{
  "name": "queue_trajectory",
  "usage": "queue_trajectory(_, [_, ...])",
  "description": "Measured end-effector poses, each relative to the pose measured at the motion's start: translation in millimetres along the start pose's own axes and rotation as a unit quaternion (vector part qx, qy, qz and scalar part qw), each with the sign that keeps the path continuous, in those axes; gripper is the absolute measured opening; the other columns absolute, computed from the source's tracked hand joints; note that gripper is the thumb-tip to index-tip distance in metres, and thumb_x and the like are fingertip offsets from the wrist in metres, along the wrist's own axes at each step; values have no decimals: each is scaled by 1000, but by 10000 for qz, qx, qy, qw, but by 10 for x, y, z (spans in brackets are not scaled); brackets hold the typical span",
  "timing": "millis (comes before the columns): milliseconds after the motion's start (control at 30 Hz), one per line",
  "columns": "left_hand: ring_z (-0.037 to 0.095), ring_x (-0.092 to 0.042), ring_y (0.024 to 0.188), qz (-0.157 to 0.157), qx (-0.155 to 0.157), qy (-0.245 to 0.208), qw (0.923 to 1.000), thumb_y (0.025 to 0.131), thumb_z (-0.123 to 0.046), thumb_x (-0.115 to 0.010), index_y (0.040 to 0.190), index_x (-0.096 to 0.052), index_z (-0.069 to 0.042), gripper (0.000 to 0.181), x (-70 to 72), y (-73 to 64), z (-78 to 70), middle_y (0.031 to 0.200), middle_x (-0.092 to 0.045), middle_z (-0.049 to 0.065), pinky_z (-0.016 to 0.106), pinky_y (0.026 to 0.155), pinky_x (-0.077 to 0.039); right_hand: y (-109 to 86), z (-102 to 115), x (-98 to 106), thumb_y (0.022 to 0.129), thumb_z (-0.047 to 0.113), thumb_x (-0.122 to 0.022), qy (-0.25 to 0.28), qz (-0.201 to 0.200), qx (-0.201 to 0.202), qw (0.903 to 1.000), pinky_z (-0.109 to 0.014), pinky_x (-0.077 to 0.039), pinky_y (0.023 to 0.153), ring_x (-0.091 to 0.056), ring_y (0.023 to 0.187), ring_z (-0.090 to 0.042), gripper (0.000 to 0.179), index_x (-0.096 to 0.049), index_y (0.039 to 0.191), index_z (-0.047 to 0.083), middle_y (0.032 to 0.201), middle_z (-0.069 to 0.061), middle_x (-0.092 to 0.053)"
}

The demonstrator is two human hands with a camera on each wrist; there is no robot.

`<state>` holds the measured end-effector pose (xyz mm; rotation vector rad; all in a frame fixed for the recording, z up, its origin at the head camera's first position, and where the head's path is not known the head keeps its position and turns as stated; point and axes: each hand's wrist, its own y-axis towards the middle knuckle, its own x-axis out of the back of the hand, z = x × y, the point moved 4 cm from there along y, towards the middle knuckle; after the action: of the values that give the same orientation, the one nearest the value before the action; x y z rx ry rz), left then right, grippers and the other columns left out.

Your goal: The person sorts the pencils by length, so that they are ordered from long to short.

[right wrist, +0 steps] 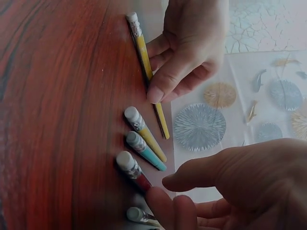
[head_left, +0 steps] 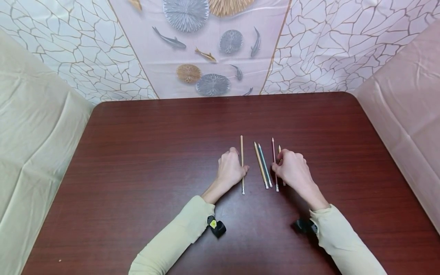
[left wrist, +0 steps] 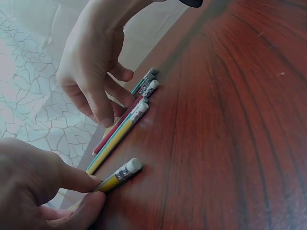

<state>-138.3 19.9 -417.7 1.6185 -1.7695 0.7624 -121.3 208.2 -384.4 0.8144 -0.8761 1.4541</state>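
Note:
My left hand (head_left: 229, 168) pinches a yellow pencil (head_left: 242, 147) between thumb and fingertips, its white eraser (left wrist: 134, 165) toward me. To the right, my right hand (head_left: 293, 168) hovers low over a red pencil (head_left: 273, 147) and a yellowish pencil (head_left: 280, 148), thumb and fingers spread apart. Its thumb crosses the red pencil in the head view, and in the right wrist view the fingertips (right wrist: 156, 201) come right at its side. Between the hands lie another yellow pencil (head_left: 260, 162) and a teal pencil (head_left: 264, 162), side by side, erasers toward me.
The pencils are on a dark red-brown wooden table (head_left: 144, 160) with rounded far corners. A patterned cloth (head_left: 213, 46) hangs behind it, and pale cloths (head_left: 31, 152) flank both sides. Each wrist carries a small black camera (head_left: 217, 229).

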Motion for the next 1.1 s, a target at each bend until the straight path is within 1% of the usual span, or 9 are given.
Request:
queue_trajectory(100, [41, -68, 87, 39, -56, 67, 10000, 75, -18, -88, 99, -58, 0, 42, 5, -2, -8, 89, -68, 17, 46, 78, -53, 14, 6, -14, 82, 13, -71, -141, 21, -45, 9999, -51, -49, 61, -63, 64, -32, 17, -65, 91, 0, 66, -3, -64])
queue_trajectory(200, [42, -68, 81, 109, -117, 146, 9998, 75, -16, -86, 93, -56, -1, 38, 14, -6, -24, 81, -67, 16, 47, 74, -54, 25, 23, -30, 81, 13, -71, -258, 55, -49, 9996, -51, -48, 56, -62, 63, -36, 12, -64, 79, 4, 65, -6, -61])
queue_trajectory(300, [42, -67, 77, 196, -135, 164, 9996, 76, -14, -84, 90, -55, -2, 34, 26, -13, -44, 75, -64, 13, 48, 72, -54, 33, 44, -43, 80, 13, -72, -374, 46, -38, 9993, -52, -47, 53, -60, 61, -39, 19, -58, 67, 8, 64, -10, -58])
queue_trajectory(400, [43, -67, 78, 256, -106, 154, 9995, 76, -12, -81, 90, -55, -2, 32, 32, -17, -57, 74, -63, 13, 48, 72, -54, 38, 62, -58, 80, 14, -72, -508, 52, -60, 9987, -54, -48, 53, -60, 61, -42, 25, -55, 63, 10, 65, -14, -57])
queue_trajectory(600, [43, -66, 78, 302, -40, 175, 9994, 75, -11, -79, 89, -54, -3, 29, 25, -18, -66, 73, -62, 13, 48, 72, -53, 46, 81, -88, 80, 14, -71, -707, 134, -136, 9973, -56, -49, 53, -61, 63, -47, 26, -55, 61, 8, 67, -19, -57])
queue_trajectory(800, [41, -65, 76, 258, -16, 20, 9997, 75, -9, -76, 86, -54, -4, 26, 36, -27, -66, 69, -57, 9, 47, 71, -53, 60, 106, -120, 79, 12, -69, -760, 176, -196, 9968, -55, -49, 52, -62, 63, -47, 24, -53, 62, 6, 68, -20, -59])
queue_trajectory(967, [39, -65, 74, 204, -69, -11, 9998, 74, -9, -75, 84, -53, -5, 25, 33, -33, -59, 67, -54, 6, 46, 71, -53, 72, 122, -147, 77, 11, -67, -772, 135, -243, 9966, -57, -49, 54, -62, 65, -48, 21, -52, 64, 5, 72, -24, -61])
queue_trajectory(1100, [36, -64, 73, 102, -174, 23, 9998, 73, -9, -75, 79, -52, -7, 24, 34, -30, -55, 66, -52, 4, 46, 72, -53, 76, 121, -158, 75, 10, -66, -763, 56, -268, 9967, -58, -49, 57, -62, 69, -50, 18, -51, 67, 4, 75, -28, -62])
